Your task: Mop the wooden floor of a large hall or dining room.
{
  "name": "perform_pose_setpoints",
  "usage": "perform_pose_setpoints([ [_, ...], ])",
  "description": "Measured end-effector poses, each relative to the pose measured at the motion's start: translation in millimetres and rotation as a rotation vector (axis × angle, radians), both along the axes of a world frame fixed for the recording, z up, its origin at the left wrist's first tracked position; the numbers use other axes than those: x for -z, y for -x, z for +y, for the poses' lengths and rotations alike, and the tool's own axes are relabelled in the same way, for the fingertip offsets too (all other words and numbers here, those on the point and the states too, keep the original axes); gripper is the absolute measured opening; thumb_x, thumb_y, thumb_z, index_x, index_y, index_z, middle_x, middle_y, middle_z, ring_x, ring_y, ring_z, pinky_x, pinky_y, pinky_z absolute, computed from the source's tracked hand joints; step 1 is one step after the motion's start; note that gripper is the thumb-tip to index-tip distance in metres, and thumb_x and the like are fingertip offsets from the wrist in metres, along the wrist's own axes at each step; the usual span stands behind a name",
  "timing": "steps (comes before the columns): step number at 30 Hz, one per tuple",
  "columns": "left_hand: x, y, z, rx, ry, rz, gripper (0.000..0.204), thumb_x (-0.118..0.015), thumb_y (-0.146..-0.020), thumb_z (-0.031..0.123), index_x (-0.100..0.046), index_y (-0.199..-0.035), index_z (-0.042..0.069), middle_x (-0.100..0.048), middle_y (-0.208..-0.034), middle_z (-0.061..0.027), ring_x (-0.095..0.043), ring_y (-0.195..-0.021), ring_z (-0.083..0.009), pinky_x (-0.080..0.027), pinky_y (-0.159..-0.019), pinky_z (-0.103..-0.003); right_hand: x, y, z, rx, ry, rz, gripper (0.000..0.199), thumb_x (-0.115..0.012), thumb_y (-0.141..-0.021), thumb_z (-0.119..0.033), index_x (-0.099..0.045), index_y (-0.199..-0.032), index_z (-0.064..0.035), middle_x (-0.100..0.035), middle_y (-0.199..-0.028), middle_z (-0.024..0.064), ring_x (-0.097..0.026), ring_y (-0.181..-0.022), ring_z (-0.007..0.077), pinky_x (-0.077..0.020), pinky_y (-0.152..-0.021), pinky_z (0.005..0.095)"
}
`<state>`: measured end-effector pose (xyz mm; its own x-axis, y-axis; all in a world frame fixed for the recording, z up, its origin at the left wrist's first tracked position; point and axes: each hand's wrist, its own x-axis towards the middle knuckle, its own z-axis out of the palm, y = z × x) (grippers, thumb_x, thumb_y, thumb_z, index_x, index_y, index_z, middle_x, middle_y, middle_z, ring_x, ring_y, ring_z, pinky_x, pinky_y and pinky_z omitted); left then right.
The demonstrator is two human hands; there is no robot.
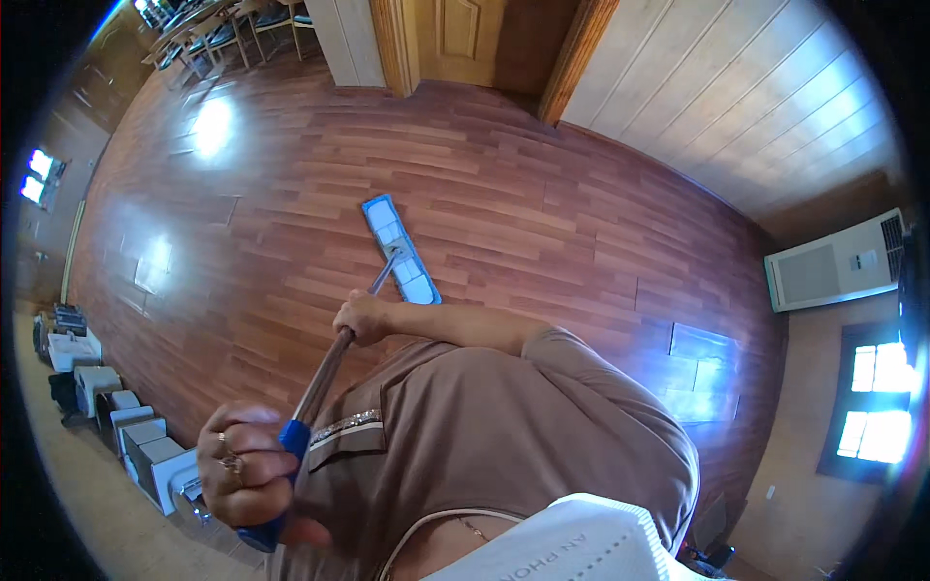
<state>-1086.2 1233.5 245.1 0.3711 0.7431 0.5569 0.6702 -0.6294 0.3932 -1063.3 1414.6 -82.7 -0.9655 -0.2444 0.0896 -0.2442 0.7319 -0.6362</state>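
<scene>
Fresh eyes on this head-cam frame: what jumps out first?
The light blue mop head on the reddish-brown floor, just above the picture's centre. Its pole slants down and left through the right hand to the ringed left hand, closed around the blue grip at lower left. Then the glaring window near the right edge.

The left of two head-worn fisheye cameras looks down and ahead from above, past the wearer's face mask point(581, 537) at 5 o'clock and brown shirt point(504, 416) at 6, onto the wood-plank floor point(523, 213). The left hand point(250, 470) at 8 o'clock is near the lens; the flat mop head point(385, 221) lies farther off, the door point(455, 44) at 12 farther still.
</scene>
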Motion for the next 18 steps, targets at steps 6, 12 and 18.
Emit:
perform_pose_setpoints([
  [6, 22.3, 4.5, -30.0, -0.106, -0.049, -0.045, 0.05, -0.079, -0.059, 0.052, -0.051, -0.07, 0.013, -0.059, -0.074, -0.0021, -0.053, -0.064, -0.0192, -0.048, -0.066, -0.04, 4.3, 1.9, -9.0, 0.017, -0.081, 0.025, 0.011, -0.064, -0.065, -0.027, -0.065, -0.073, -0.0193, -0.066, -0.074, 0.0052, -0.065, -0.076, 0.0272, -0.0456, -0.069, 0.0446],
  [12, 32.0, -4.8, 11.1, -0.03, -0.007, -0.031, 0.047, -0.08, -0.058, 0.051, -0.054, -0.069, 0.012, -0.06, -0.072, -0.002, -0.056, -0.066, -0.0201, -0.044, -0.078, -0.046, -0.3, -45.5, 39.2, 0.281, -0.02, 0.009, 0.008, -0.061, -0.062, -0.017, -0.064, -0.07, -0.0164, -0.065, -0.071, 0.009, -0.064, -0.072, 0.0308, -0.0483, -0.066, 0.0477],
  [18, 67.6, -42.0, 84.4, 0.067, -0.005, -0.113, 0.045, -0.077, -0.063, 0.053, -0.057, -0.067, 0.013, -0.063, -0.075, -0.0022, -0.059, -0.068, -0.0207, -0.04, -0.086, -0.049, 22.4, -131.4, 120.0, 0.604, -0.027, 0.047, 0.007, -0.064, -0.062, -0.016, -0.061, -0.068, -0.0135, -0.064, -0.07, 0.0092, -0.064, -0.073, 0.0311, -0.0481, -0.066, 0.0469],
])
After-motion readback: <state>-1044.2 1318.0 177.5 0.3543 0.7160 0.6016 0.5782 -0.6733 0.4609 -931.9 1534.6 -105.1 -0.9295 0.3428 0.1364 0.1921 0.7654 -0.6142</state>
